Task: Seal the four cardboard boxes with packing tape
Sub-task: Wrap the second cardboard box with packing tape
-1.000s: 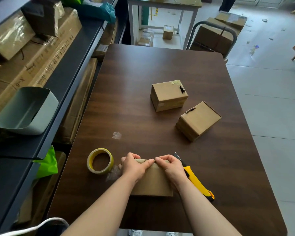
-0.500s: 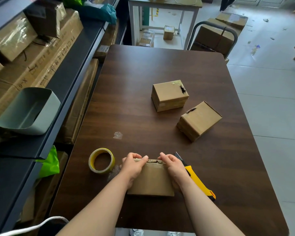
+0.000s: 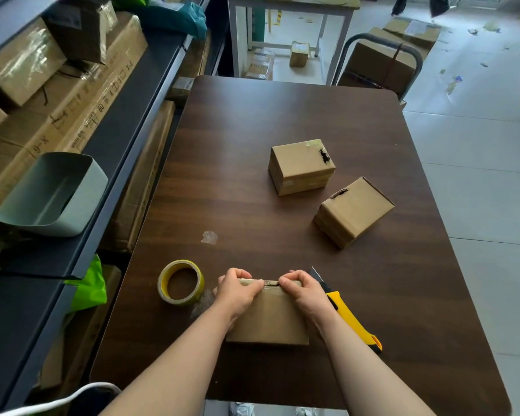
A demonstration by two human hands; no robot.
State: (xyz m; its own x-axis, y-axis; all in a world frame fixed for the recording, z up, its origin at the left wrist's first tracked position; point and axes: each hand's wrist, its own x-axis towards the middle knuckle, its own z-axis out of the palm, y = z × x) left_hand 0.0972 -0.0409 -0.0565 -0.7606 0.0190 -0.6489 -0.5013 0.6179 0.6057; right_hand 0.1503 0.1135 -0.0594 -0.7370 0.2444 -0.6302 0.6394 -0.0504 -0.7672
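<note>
A small cardboard box point(image 3: 269, 319) lies near the front edge of the dark wooden table point(image 3: 252, 139). My left hand point(image 3: 237, 291) and my right hand point(image 3: 305, 292) both grip its far top edge, fingers curled over it, thumbs almost meeting at a torn spot. A roll of yellowish packing tape point(image 3: 181, 284) lies flat just left of my left hand. Two more cardboard boxes stand farther back: one point(image 3: 300, 166) upright mid-table, another point(image 3: 353, 211) turned at an angle to its right. Both have torn spots on top.
A yellow utility knife point(image 3: 347, 315) lies right of the held box, blade out. A scrap of clear tape point(image 3: 209, 237) sticks to the table. A shelf with large cartons and a grey bin point(image 3: 53, 195) runs along the left. A chair point(image 3: 379, 64) stands beyond the table.
My thumbs spread apart along the box's far edge, then came back close together. The box shifted slightly under my hands.
</note>
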